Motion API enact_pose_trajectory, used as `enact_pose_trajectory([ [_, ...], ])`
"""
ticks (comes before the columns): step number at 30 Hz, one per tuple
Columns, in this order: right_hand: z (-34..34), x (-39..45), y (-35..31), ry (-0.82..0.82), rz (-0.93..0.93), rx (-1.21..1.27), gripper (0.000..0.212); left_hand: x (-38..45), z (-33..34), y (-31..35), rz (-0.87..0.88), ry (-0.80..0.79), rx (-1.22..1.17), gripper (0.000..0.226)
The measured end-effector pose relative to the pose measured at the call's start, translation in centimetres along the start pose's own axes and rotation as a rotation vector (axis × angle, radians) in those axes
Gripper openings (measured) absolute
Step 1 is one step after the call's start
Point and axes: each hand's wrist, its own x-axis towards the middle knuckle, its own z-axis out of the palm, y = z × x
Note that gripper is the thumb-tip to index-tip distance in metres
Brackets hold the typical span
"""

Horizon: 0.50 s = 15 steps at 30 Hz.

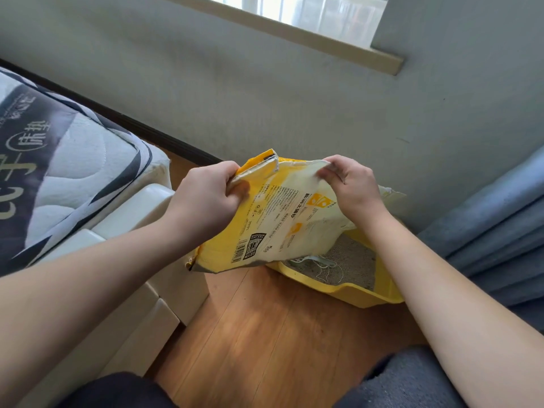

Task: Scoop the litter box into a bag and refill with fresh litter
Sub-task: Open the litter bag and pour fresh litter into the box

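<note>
A yellow and white litter bag (273, 219) hangs in the air over the near-left part of the yellow litter box (353, 293). My left hand (206, 198) grips the bag's top left edge. My right hand (350, 187) pinches the top right edge. Grey litter (350, 260) fills the box, and a pale scoop (312, 260) lies in it, partly hidden behind the bag.
A mattress (59, 160) on a white bed frame (141, 231) stands at the left. Blue fabric (500, 231) lies at the right, close to the box. A grey wall (265, 98) rises behind the box. Wooden floor (265, 334) runs between my knees.
</note>
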Motion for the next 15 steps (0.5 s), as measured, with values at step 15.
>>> enact_pose_trajectory([
  [15,-1.6,0.2,-0.4,0.168,0.102,0.08,0.014,4.0,-1.5,3.2,0.091,-0.014,0.025,0.011],
])
